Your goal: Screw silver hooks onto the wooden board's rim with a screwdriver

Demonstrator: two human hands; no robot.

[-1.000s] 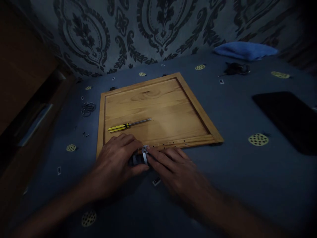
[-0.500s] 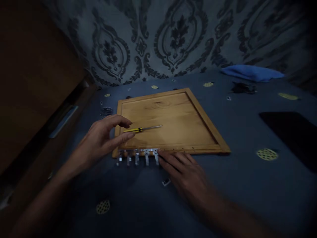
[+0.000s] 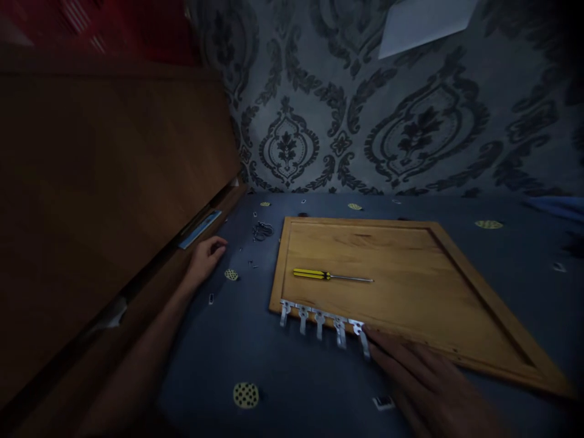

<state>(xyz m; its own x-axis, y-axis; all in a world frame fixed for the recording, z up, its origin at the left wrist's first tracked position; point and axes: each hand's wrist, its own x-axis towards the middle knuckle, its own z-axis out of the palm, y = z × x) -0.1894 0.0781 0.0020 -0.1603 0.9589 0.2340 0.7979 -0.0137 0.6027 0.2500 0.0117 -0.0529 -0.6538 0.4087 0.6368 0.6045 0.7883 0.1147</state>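
A metal hook rack (image 3: pixel 320 316) lies along the near edge of a framed wooden board (image 3: pixel 387 249), its hooks hanging over toward me. My right hand (image 3: pixel 429 380) lies with outstretched fingers at the rack's right end, fingertips touching it and the board's edge; its thumb is hidden. On the board rests a yellow-handled screwdriver (image 3: pixel 314 274), its shaft pointing right. My left hand (image 3: pixel 205 261) is left of the board, beside the wooden furniture, fingers loosely bent with a gap to the thumb and nothing visible between them. Small screws (image 3: pixel 252 264) lie to its right.
A tangle of dark thin pieces (image 3: pixel 262 230) sits behind the screws. Wooden furniture (image 3: pixel 114 152) borders the left side, with a blue flat item (image 3: pixel 199 229) on its ledge. Patterned blue cloth (image 3: pixel 210 359) covers the surface, and a blue fabric (image 3: pixel 556 207) lies far right.
My left hand has moved from over the screwdriver to the left, off the board. The view has swung left, while my right hand stays at the rack's end.
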